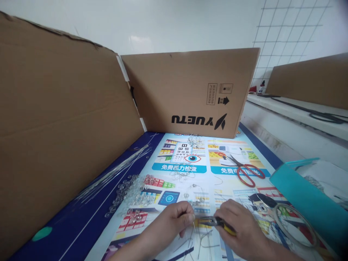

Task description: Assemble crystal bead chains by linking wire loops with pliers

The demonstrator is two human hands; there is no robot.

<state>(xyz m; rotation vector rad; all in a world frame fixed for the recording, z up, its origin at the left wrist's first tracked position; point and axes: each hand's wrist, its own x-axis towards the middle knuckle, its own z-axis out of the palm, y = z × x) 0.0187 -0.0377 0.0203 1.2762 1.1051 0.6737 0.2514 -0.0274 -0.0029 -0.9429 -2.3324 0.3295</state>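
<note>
- A table (pixel 81 221) with a dark blue surface is seen, covered across the middle by a printed poster (pixel 190 170).
- A bundle of thin wires (pixel 114 170) is laid along the blue strip at centre left.
- Clear beads (pixel 130 192) are scattered at the poster's left edge.
- Red-handled scissors (pixel 246 170) are placed at centre right.
- Cardboard panels (pixel 190 90) are stood along the left and far sides.
- A teal box (pixel 307 199) is set at the right edge.
</note>
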